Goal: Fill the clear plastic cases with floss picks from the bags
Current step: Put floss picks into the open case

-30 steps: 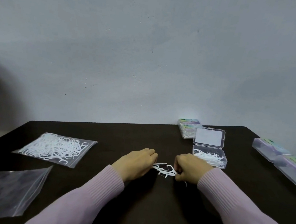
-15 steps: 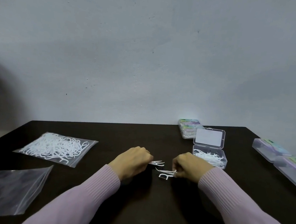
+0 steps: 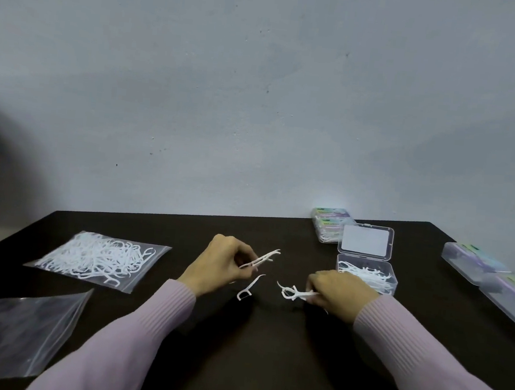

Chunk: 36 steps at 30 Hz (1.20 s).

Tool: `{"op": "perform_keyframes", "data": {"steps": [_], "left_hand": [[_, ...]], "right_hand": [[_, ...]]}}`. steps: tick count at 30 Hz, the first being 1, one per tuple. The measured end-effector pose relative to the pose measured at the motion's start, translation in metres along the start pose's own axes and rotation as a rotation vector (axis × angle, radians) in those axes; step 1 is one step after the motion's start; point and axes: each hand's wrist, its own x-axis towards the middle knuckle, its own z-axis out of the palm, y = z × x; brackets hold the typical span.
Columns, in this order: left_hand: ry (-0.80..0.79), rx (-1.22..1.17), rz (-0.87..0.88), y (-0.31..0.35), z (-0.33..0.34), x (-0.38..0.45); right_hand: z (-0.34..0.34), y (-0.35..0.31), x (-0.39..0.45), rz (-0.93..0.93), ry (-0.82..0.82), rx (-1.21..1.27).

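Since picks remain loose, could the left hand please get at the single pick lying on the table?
Probably yes: the loose pick lies just beside the left hand, nothing between, though it already holds picks.

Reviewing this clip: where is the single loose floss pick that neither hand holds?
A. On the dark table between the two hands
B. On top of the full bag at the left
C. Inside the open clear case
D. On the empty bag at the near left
A: the loose floss pick lies on the bare table, between the left hand and the right hand, each pinching picks of its own.
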Motion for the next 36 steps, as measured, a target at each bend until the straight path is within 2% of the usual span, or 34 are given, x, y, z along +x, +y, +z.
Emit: {"op": "perform_keyframes", "data": {"steps": [7, 15, 22, 26, 30, 36], "left_hand": [[0.092, -0.186, -0.047, 0.016, 0.007, 0.019], [0.061, -0.232, 0.056, 0.062, 0.046, 0.065], [0.049, -0.172, 0.157, 0.084, 0.084, 0.089], [0.038, -0.11, 0.148, 0.093, 0.096, 0.097], [-0.053, -0.035, 0.127, 0.099, 0.107, 0.101], [-0.049, -0.154, 0.119, 0.095, 0.107, 0.093]], "right_hand": [[-0.018, 0.033, -0.005, 0.066, 0.005, 0.272], [-0.031, 0.088, -0.012, 0.297, 0.1, 0.078], [-0.006, 0.112, -0.004, 0.249, 0.138, 0.236], [0.0, 0.126, -0.013, 0.23, 0.256, 0.455], [0.001, 0.136, -0.025, 0.249, 0.353, 0.517], [0.007, 0.134, -0.029, 0.227, 0.33, 0.548]]}}
